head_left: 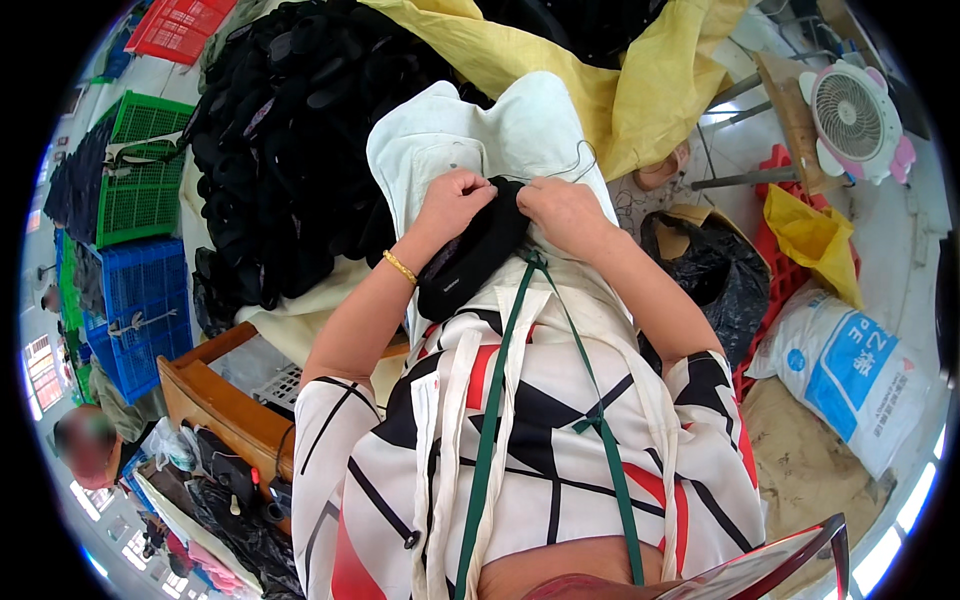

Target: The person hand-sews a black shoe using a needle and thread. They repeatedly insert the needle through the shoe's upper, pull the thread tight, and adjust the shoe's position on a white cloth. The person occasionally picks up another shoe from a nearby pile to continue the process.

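Observation:
A black cloth shoe [468,262] lies in my lap on a white apron [437,125], one end tipped toward my belly. My left hand [455,203] is closed in a pinch on the rim at its far end. My right hand [562,208] pinches the same end from the other side, fingers pressed together. A thin dark thread [592,155] loops up beside my right hand; whether a needle is between the fingertips is too small to tell.
To the left rises a big heap of black shoes [290,140]. A yellow sack [640,110] lies ahead. A wooden drawer [205,385] and blue crate [150,320] are at left. On the right are a black plastic bag [715,270], white sack [840,370] and fan [850,115].

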`<action>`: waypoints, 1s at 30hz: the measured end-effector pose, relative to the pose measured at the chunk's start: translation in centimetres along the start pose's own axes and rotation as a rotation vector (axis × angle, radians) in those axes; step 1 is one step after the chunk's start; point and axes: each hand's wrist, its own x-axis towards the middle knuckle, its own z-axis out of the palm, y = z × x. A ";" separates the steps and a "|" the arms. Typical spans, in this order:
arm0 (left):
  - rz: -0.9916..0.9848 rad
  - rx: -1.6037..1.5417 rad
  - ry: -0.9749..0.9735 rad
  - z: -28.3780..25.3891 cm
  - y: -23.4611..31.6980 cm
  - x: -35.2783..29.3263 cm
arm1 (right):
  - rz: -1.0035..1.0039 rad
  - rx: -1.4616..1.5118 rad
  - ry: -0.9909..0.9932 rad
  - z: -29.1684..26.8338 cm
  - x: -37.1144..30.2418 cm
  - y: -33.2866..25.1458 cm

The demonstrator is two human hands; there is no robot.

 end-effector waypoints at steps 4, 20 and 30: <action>-0.053 -0.094 0.014 0.0 -0.5 -0.2 | 0.136 -0.014 0.042 -2.1 -0.5 -2.0; -0.185 -0.362 -0.042 0.6 -1.0 0.1 | 0.179 0.399 -0.123 -4.4 -2.3 -2.2; -0.231 -0.340 -0.051 0.3 -0.7 0.0 | 0.236 -0.075 -0.145 -1.4 2.1 -1.8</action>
